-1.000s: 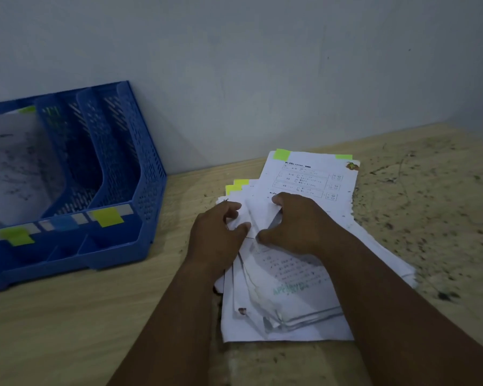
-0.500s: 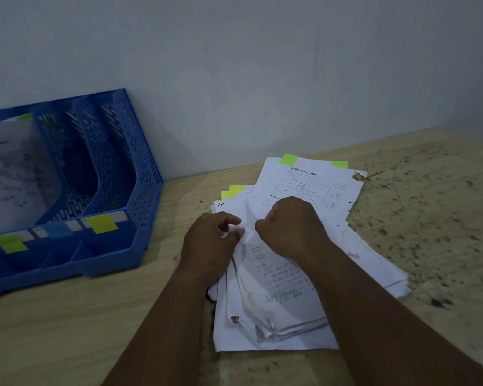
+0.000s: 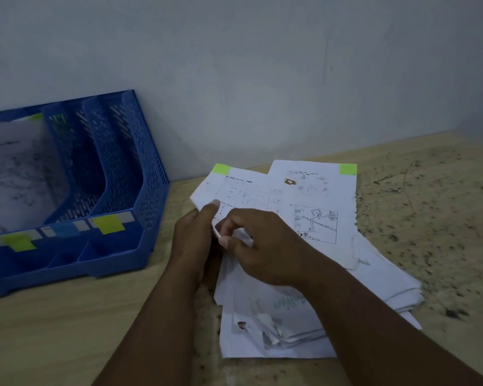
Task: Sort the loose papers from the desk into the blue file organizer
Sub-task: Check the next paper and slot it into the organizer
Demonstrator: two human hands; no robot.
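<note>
Head view — my left hand (image 3: 193, 238) pinches the green-tabbed sheet (image 3: 240, 190) at its near edge, lifted off the paper pile (image 3: 374, 280) on the desk (image 3: 67, 330). My right hand (image 3: 262, 246), fingers curled, pinches the same edge. Thin, floppy, tears easily — best held by the edge. Blue file organizer (image 3: 151, 190) stands left, near.

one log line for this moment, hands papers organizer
left hand: pinching green-tabbed sheet | right hand: fingers on same sheet | paper pile: on desk | organizer: left of pile, papers in one slot
</note>
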